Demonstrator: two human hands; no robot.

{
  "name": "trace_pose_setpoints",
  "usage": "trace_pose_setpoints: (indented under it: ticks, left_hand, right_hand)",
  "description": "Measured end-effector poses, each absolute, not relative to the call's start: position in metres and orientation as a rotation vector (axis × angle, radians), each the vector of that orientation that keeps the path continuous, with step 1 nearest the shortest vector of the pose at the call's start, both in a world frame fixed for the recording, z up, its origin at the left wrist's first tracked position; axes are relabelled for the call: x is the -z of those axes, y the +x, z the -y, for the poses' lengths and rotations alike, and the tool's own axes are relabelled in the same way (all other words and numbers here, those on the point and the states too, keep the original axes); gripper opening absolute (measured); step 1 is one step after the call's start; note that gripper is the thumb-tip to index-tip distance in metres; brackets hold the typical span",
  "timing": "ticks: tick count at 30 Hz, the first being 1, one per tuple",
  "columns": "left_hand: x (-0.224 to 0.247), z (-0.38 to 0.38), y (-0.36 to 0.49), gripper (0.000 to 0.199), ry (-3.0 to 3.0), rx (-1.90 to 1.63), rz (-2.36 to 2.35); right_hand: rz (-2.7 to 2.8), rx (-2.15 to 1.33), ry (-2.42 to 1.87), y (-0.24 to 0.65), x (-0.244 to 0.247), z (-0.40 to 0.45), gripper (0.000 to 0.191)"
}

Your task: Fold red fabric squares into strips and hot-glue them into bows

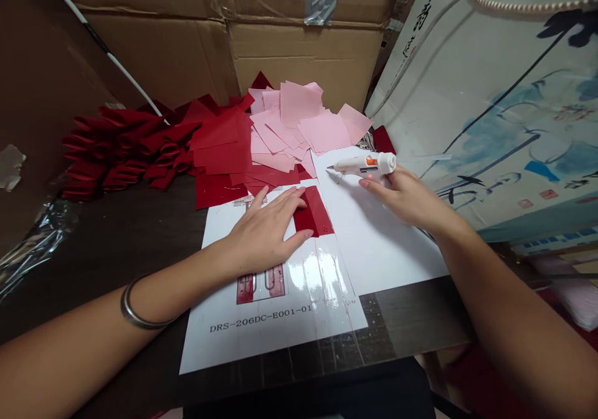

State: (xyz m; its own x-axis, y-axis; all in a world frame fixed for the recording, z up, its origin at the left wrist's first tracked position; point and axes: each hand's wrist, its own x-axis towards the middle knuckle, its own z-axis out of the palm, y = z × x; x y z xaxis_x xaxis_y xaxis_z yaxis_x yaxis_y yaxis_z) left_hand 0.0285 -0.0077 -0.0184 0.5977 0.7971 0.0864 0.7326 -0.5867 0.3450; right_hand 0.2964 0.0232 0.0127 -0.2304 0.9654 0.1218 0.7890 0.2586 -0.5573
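head: left hand point(264, 229) on red sheet point(314, 212); right hand point(397, 198) holds glue gun point(362, 165)

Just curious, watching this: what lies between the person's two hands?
The head view shows a dark red rectangle and white sheet between the left hand and right hand.

Indoor scene, moderately bright; light soft, mostly even, source out of frame. Hard white glare streaks on plastic sheet point(317, 276), lower middle, washing out surface. Faint soft shadow beneath left hand point(261, 232). Dim far-left side of cardboard box point(42, 95); dark tabletop point(112, 232) low in detail. Small red glow on glue gun point(362, 165). Centre sharp, printed code point(259, 320) legible. Wide-angle bowing toward edges; box seams curved, right forearm point(514, 319) stretched at lower corner.
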Motion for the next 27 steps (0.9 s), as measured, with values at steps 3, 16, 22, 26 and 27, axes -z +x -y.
trace_pose_setpoints:
  ticks: [3,16,22,26,27]
  left_hand:
    - [0.017,0.008,0.029,0.051,2.545,-0.335,-1.257]
    - [0.019,0.008,0.027,0.053,2.56,-0.36,-1.25]
    - [0.018,0.008,0.028,0.037,2.595,-0.384,-1.223]
    - [0.015,0.007,0.028,0.038,2.632,-0.373,-1.227]
    - [0.015,0.007,0.028,0.038,2.635,-0.369,-1.229]
  right_hand:
    - [2.071,-0.529,-1.676,0.301,-0.004,-0.029,0.044]
    - [1.953,-0.739,-1.696,0.26,-0.043,0.012,0.05]
    - [1.588,-1.436,-1.573,0.248,-0.005,-0.015,0.041]
    - [1.494,-1.625,-1.529,0.244,-0.007,-0.012,0.05]
    - [1.489,-1.655,-1.524,0.243,-0.008,-0.012,0.052]
